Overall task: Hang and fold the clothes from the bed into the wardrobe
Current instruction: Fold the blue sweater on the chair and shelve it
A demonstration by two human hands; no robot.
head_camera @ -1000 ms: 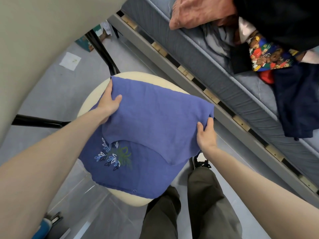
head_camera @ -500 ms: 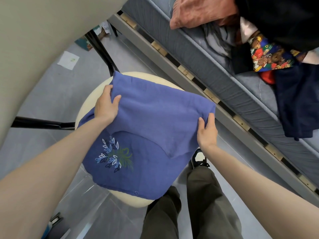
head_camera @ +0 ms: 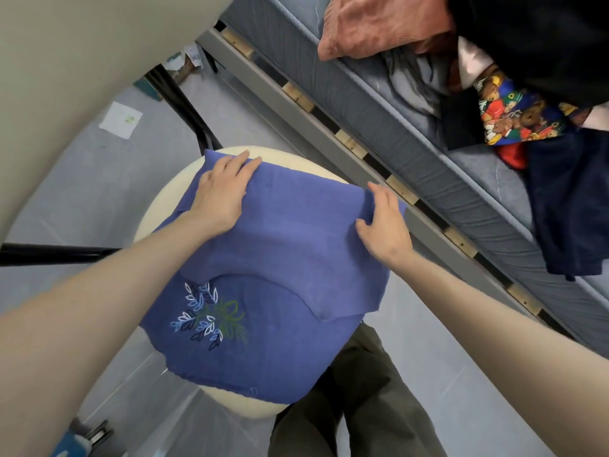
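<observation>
Pressed by the flat, empty left hand (head_camera: 220, 192) and right hand (head_camera: 384, 222), the blue top (head_camera: 263, 341) (overhanging the stool (head_camera: 244, 407)) could slide off when released.

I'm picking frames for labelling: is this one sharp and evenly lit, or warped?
Head view: blue garment, left hand and right hand sharp, light soft and even, no glare; head view also warped, beige panel bowed, forearms stretched near the corners.

Blue shirt (head_camera: 263, 258) folded on the stool (head_camera: 171, 206), top-down view

Got my left hand (head_camera: 220, 196) flat on the shirt's far corner, right hand (head_camera: 384, 222) on its right edge. The folded flap ends just above the leaf embroidery (head_camera: 211, 315). More clothes (head_camera: 514, 117) piled on the bed (head_camera: 379, 103) beside the stool.
</observation>
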